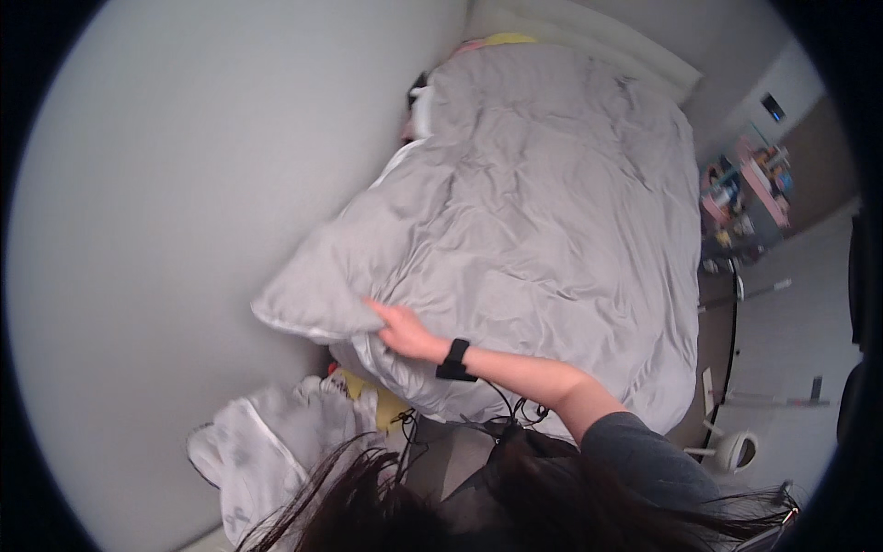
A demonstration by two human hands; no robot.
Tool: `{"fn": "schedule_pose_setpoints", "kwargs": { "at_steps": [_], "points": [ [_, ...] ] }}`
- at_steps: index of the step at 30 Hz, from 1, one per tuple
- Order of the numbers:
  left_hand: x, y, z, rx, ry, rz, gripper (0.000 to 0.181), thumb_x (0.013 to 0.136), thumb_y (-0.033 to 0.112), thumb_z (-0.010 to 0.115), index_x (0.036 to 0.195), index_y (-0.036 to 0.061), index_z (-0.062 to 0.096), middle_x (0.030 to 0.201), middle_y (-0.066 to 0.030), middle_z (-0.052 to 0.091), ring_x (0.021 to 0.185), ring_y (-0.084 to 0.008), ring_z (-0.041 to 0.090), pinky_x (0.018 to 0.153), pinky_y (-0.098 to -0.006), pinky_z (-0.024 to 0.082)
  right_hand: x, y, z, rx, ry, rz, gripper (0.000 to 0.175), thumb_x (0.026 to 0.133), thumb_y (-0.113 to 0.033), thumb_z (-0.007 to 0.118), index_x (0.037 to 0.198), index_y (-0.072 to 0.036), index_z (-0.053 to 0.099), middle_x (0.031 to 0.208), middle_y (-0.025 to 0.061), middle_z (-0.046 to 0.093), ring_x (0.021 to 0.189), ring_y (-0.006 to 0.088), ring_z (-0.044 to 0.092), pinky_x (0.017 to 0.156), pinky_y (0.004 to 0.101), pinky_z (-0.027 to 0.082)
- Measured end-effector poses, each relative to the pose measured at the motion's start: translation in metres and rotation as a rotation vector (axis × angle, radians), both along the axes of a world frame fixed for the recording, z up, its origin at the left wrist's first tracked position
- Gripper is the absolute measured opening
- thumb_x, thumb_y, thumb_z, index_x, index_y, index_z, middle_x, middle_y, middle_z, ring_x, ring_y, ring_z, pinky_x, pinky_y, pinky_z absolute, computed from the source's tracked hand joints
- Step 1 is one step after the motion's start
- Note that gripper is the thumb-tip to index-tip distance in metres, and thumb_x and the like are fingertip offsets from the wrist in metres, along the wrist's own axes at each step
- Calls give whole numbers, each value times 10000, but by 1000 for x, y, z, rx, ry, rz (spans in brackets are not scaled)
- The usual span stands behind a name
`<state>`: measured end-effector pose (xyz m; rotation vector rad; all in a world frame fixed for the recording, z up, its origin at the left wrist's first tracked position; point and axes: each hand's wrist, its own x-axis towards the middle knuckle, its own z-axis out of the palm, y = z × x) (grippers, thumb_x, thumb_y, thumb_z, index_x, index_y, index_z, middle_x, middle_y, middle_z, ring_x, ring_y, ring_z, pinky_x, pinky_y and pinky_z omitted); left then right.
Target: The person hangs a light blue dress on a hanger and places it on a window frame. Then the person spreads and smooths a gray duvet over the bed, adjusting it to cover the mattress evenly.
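Note:
A grey duvet [552, 207] with a pale underside spreads over the bed, its surface full of creases. My right hand [410, 333] grips the duvet's near edge, left of the middle, with a finger stretched over the top. To the left of the hand, the corner of the duvet sticks out in a point beside the wall. A black band [455, 359] with a dark box is strapped round my right wrist. My left hand is out of view.
A white headboard [621, 41] stands at the far end, with yellow cloth [510, 38] before it. The wall [172, 207] runs along the left. White bedding or cloth [255, 428] is heaped at lower left. Dark cables [514, 407] hang near my body. Pink shelves [762, 179] hold small items at right.

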<state>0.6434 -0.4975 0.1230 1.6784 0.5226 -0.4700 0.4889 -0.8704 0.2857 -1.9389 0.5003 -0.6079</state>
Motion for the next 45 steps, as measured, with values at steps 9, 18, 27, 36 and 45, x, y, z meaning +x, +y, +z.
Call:
{"fn": "schedule_pose_setpoints", "kwargs": {
  "at_steps": [9,18,27,36,45],
  "points": [
    [0,-64,34,23,-22,-237,473,803,53,495,1257,-37,397,1244,-127,454,1089,-235,499,944,-335,390,-49,26,-135,141,333,157,542,894,-224,470,1400,-116,309,1246,205,523,1074,373,529,908,416,422],
    [-85,-166,129,-111,-130,-628,552,796,56,520,1310,-28,338,1307,-131,394,1144,-244,470,975,-353,373,-223,19,-35,387,93,450,907,659,-73,663,1447,-102,216,1466,154,276,1323,291,303,1078,387,263],
    [-256,-209,319,-428,-358,-1084,638,789,59,545,1363,-19,279,1371,-136,333,1198,-252,440,1007,-371,356,-313,57,32,131,-167,110,469,794,-20,552,1253,6,463,1212,151,555,1104,195,496,961,336,390],
    [-409,-278,389,-954,-431,-1777,617,830,110,579,1378,66,300,1438,-126,199,1175,-246,492,910,-340,448,-586,-4,84,-40,-861,-1184,442,994,-335,340,1298,-25,422,1325,87,451,1225,200,415,1049,368,293],
    [-247,-224,237,-60,-132,-1440,293,885,142,489,1166,79,542,1209,-40,518,1048,-165,582,917,-312,433,-685,10,58,-132,-607,-1445,296,919,-120,403,1135,5,563,1124,87,591,1015,189,559,914,332,417]
  ]
}}
